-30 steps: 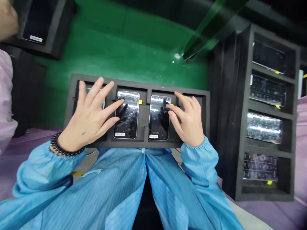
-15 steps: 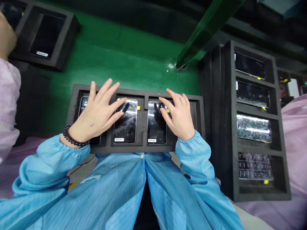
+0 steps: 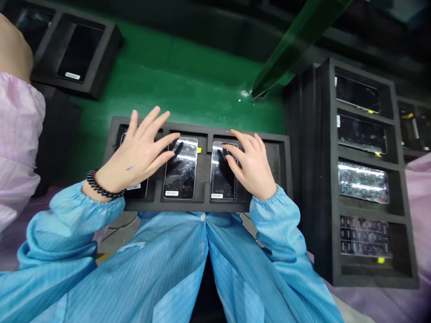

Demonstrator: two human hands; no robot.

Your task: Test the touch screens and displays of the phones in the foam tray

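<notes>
Left grip (image 3: pixel 139 151), right grip (image 3: pixel 252 166) spread, black rectangular glass-faced phones (image 3: pixel 181 174) beneath; likely touchscreen step, next calls for light contact

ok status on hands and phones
Left hand open, partly hiding leftmost phone in lap tray. Right hand open, partly over rightmost phone; contact unclear. Middle phone mostly in view.

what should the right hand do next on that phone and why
Probably bring the right hand to the lower border of the phone beneath it: a pale ladder-like pattern lines that screen's edges, perhaps for tracing, and the hand is over the upper part. Whether it touches the glass is unclear.
</notes>
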